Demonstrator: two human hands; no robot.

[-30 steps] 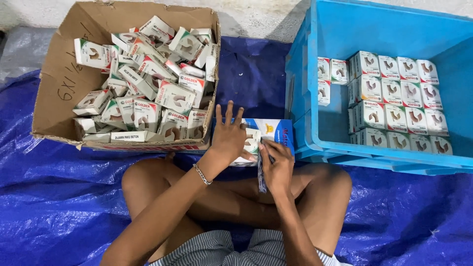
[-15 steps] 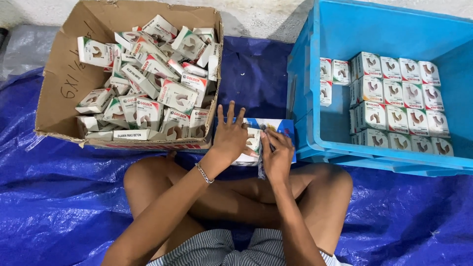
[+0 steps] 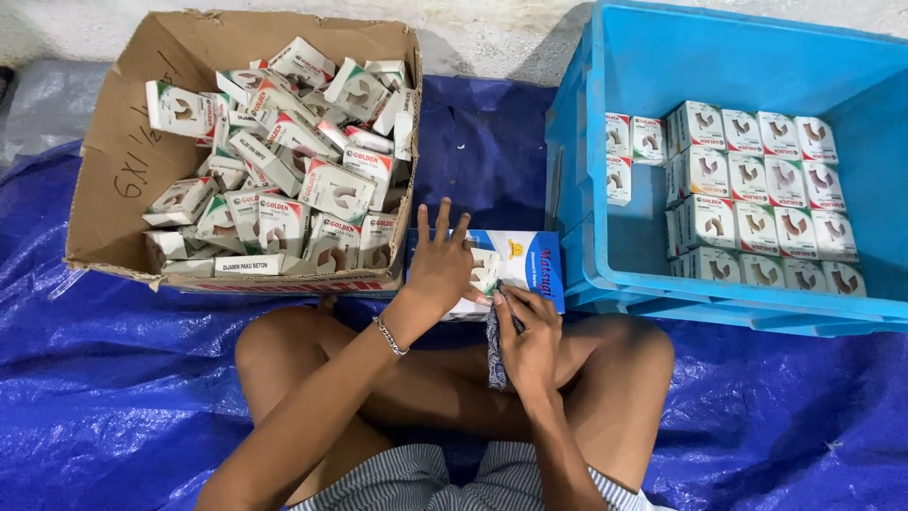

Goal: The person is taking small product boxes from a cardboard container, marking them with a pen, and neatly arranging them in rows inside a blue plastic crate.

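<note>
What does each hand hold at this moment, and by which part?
The left hand lies flat on top of the blue-and-white box, pressing rather than gripping. The right hand pinches the box's near edge.

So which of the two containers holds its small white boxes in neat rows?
The blue plastic crate on the right; its small white boxes stand stacked in rows, while the brown cardboard box holds a loose jumble.

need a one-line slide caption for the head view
Seated person's left hand presses flat on a blue-and-white box while right hand works its edge, between a cardboard box and blue crate.
</note>
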